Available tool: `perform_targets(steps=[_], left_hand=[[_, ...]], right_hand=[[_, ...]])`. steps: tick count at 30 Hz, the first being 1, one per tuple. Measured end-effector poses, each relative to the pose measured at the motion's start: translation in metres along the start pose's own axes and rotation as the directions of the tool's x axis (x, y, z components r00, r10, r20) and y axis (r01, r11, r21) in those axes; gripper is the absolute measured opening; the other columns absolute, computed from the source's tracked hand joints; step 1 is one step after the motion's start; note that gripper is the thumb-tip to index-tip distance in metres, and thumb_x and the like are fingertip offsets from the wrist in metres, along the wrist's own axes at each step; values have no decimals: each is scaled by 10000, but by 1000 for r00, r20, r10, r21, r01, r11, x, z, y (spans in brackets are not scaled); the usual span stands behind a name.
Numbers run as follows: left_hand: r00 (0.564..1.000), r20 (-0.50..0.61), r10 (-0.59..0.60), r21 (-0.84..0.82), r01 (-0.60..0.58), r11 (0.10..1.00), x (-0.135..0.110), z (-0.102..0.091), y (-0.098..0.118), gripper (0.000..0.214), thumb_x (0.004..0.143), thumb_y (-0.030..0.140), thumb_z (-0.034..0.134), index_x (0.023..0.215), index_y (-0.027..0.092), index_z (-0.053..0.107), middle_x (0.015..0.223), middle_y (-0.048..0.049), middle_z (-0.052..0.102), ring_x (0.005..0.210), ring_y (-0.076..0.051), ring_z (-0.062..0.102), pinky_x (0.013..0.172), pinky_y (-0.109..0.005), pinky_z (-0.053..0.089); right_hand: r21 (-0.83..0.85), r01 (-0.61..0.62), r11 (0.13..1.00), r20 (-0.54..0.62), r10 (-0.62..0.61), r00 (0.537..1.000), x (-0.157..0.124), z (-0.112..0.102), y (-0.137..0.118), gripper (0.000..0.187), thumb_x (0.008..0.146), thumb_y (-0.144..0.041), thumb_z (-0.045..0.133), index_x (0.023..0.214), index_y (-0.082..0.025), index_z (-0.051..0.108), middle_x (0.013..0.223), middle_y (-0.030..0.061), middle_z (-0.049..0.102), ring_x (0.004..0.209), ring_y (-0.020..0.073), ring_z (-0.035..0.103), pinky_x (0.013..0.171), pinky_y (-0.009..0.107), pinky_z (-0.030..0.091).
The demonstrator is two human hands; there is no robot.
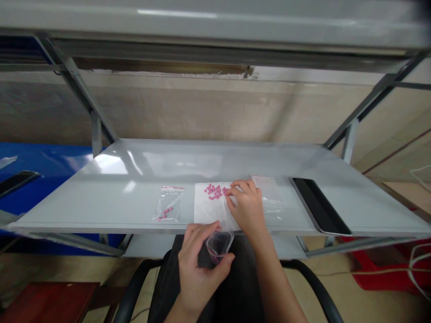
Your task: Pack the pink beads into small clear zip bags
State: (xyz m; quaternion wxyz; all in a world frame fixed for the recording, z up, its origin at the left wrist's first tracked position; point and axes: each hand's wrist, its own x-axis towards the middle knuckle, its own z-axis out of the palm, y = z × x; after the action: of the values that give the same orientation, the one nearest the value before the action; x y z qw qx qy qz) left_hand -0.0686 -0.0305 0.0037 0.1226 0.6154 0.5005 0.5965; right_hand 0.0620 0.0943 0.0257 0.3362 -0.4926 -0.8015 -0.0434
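My left hand (197,264) is below the table's front edge, over my lap, fingers closed round a small clear plastic bag (219,246) held open at its mouth. My right hand (247,204) rests on a white sheet (207,211) on the grey table (117,197), its fingertips pinched at the edge of a cluster of small pink pills (214,191). Whether a pill sits between the fingertips is not visible. A sealed clear bag with a few pink pills (168,205) lies to the left of the sheet.
More empty clear bags (269,195) lie just right of my right hand. A black tray (319,206) lies at the table's right front. A metal frame and shelf run overhead. A blue surface (40,179) is at the left, a red crate (387,269) on the floor at right.
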Motion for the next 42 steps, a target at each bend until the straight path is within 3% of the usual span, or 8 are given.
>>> perform_targets(steps=[5,10,15,19,23,27,34,42], left_hand=[[1000,10,-24,-2,24,1000,0,0,0,421,804,231,759,1209,243,647,1005,-45,731,918,-234,641,788,-371,564],[999,-5,-54,35,54,998,3,0,-1,392,807,243,771,1186,231,669,1004,-52,732,904,-234,659,773,-368,574],[996,3,-91,46,90,995,3,1,1,390,797,222,776,1172,231,671,1019,-55,730,941,-242,661,797,-375,578],[999,18,-51,2,51,999,0,-4,3,422,815,267,786,1212,254,644,1063,-51,727,982,-238,648,837,-379,559],[998,0,67,-15,-67,998,-2,-11,9,433,835,363,784,1219,224,642,1014,-66,727,955,-244,643,821,-389,546],[973,-48,227,39,-225,973,0,-15,18,464,851,469,757,1203,194,632,951,-72,743,857,-231,665,781,-396,535],[960,-52,274,80,-270,960,2,-13,22,472,869,519,720,1195,193,622,924,-70,756,800,-224,694,763,-402,534],[956,-81,283,78,-277,958,5,-12,18,460,862,492,741,1149,144,650,904,-80,757,822,-218,681,768,-374,543]], right_hand=[[35,-7,999,-16,8,1000,1,-2,-1,136,819,-56,692,773,-182,716,986,95,714,993,300,562,788,413,428],[333,78,940,-102,-46,994,-7,-43,-14,116,840,-94,692,827,-208,712,1000,77,684,995,258,593,909,429,481],[618,65,784,82,-146,986,-20,-84,-25,176,848,-114,709,937,-260,748,1114,55,664,1094,235,599,942,385,497],[714,-23,700,138,-108,984,-21,-82,-15,196,875,-114,657,963,-265,746,1102,50,667,1034,218,636,897,378,522],[558,-6,829,-27,25,999,-15,-60,-1,140,883,-131,639,924,-229,729,1008,66,684,985,240,627,888,423,511],[280,35,959,-145,6,989,-12,-39,6,130,873,-111,628,909,-193,722,989,98,687,985,281,575,890,476,491],[93,21,995,-14,-20,1000,-12,-21,6,131,871,-97,638,920,-173,733,1058,120,689,1027,313,546,852,462,458],[46,41,998,101,-46,994,-1,-8,0,144,837,-92,711,923,-197,759,1099,85,700,1069,306,556,854,420,428]])
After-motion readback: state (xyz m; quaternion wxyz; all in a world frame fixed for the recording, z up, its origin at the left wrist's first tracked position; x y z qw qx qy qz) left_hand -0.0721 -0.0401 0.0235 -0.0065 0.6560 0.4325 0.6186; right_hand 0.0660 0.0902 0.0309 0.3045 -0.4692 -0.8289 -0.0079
